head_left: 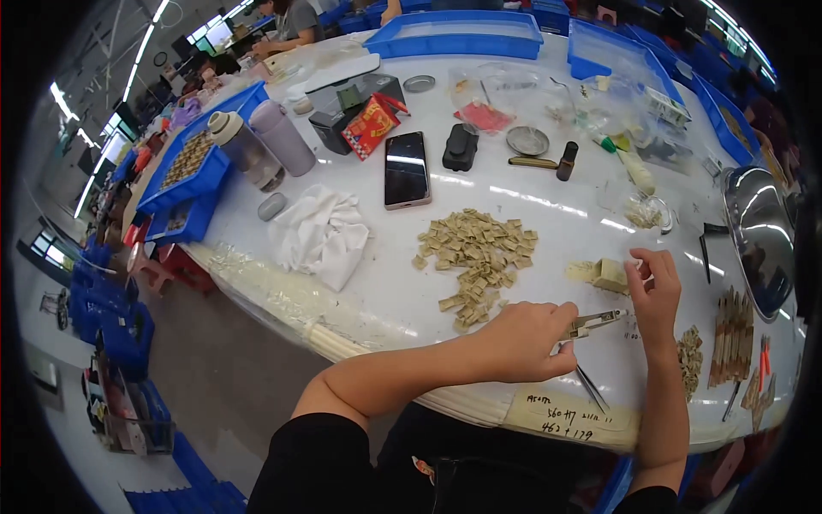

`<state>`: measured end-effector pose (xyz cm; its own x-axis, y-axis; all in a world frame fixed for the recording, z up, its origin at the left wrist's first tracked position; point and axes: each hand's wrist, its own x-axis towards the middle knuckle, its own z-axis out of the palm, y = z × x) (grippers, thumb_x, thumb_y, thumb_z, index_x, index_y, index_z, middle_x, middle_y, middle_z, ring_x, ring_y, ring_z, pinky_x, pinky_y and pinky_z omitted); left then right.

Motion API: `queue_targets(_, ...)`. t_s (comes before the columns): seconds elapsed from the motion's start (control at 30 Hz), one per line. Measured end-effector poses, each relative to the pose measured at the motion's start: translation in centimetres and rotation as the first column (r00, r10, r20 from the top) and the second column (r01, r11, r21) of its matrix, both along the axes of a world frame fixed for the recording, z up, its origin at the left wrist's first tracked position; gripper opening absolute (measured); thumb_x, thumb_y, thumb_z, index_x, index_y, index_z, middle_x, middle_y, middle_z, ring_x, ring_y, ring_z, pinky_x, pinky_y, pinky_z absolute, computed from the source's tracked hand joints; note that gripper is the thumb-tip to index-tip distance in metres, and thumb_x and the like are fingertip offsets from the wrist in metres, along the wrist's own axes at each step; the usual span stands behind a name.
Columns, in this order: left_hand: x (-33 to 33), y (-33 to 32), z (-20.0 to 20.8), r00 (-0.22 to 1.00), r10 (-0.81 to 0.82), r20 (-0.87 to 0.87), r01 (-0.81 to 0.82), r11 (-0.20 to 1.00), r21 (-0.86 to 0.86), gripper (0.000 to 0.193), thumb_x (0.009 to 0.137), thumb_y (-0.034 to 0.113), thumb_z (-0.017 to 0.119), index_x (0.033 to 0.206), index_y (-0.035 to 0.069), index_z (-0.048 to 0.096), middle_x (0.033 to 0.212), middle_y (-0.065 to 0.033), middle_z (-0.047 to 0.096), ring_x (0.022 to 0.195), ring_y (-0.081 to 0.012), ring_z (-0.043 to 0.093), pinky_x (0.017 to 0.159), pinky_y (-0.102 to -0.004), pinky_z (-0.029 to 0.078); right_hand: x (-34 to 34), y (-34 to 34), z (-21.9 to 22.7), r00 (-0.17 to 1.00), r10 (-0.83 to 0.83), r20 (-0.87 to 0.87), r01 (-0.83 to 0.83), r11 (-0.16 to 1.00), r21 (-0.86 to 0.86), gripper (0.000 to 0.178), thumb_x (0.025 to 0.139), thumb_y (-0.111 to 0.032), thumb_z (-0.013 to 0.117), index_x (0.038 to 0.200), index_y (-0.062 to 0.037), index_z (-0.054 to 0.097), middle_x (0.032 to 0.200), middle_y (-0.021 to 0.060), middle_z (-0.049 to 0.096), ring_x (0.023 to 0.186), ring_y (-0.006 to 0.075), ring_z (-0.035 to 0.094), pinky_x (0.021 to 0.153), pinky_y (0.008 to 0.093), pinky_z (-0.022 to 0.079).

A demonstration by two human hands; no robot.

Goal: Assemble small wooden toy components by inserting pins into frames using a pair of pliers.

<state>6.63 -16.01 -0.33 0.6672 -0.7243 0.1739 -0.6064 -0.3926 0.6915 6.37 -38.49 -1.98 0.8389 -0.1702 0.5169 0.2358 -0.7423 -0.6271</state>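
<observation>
My left hand [535, 343] is closed around a small silver metal tool [597, 322] with narrow jaws, its tip pointing right toward my other hand. The fingers of my right hand [658, 283] are curled in a pinch; whatever sits between them is too small to make out. Beside its thumb stands a pale yellow-green block [610, 276], with loose bits of the same colour to its left. A heap of small beige square pieces [475, 253] lies left of the block. Below my left hand, tweezers [591, 388] rest near the table edge.
Around the work lie a phone [405, 170], a white cloth [321, 236], a black case [461, 147], two bottles [282, 137] and a red packet [373, 127]. Wooden sticks [732, 338] and a metal bowl [760, 236] are at right. Blue trays [454, 34] line the far side.
</observation>
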Motion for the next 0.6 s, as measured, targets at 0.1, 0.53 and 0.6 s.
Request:
queue_targets(0.1, 0.4, 0.4, 0.0, 1.000, 0.011, -0.004, -0.011, 1.000, -0.019, 0.026, 0.074, 0.022, 0.050, 0.085, -0.001, 0.049, 0.068, -0.0167, 0.058, 0.059, -0.0363, 0.054, 0.058, -0.0400, 0.045, -0.2, 0.6, 1.0, 1.000, -0.011, 0.017, 0.010, 1.000, 0.012, 0.016, 0.079, -0.003, 0.058, 0.095, -0.0038, 0.060, 0.078, -0.0002, 0.046, 0.063, 0.0091, 0.040, 0.056, 0.0210, 0.035)
queue_targets(0.53, 1.8, 0.6, 0.6, 0.995, 0.071, -0.066, -0.072, 0.997, -0.011, 0.021, 0.074, 0.016, 0.049, 0.085, -0.001, 0.051, 0.067, -0.0143, 0.059, 0.054, -0.0297, 0.052, 0.054, -0.0343, 0.042, -3.7, 3.0, 4.3, 0.985, 0.155, 0.074, -0.155, 0.988, -0.002, 0.017, 0.080, 0.001, 0.054, 0.096, -0.0017, 0.060, 0.080, 0.0023, 0.047, 0.066, 0.0107, 0.041, 0.059, 0.0213, 0.036)
queue_targets(0.6, 1.8, 0.6, 0.6, 0.995, 0.068, -0.069, -0.070, 0.997, -0.018, 0.021, 0.074, 0.016, 0.049, 0.085, -0.001, 0.051, 0.067, -0.0144, 0.059, 0.054, -0.0295, 0.052, 0.054, -0.0343, 0.042, -3.8, 3.0, 4.2, 0.983, 0.167, 0.075, -0.166, 0.986, -0.008, 0.016, 0.080, 0.001, 0.054, 0.095, -0.0014, 0.060, 0.080, 0.0026, 0.048, 0.066, 0.0109, 0.041, 0.060, 0.0213, 0.036)
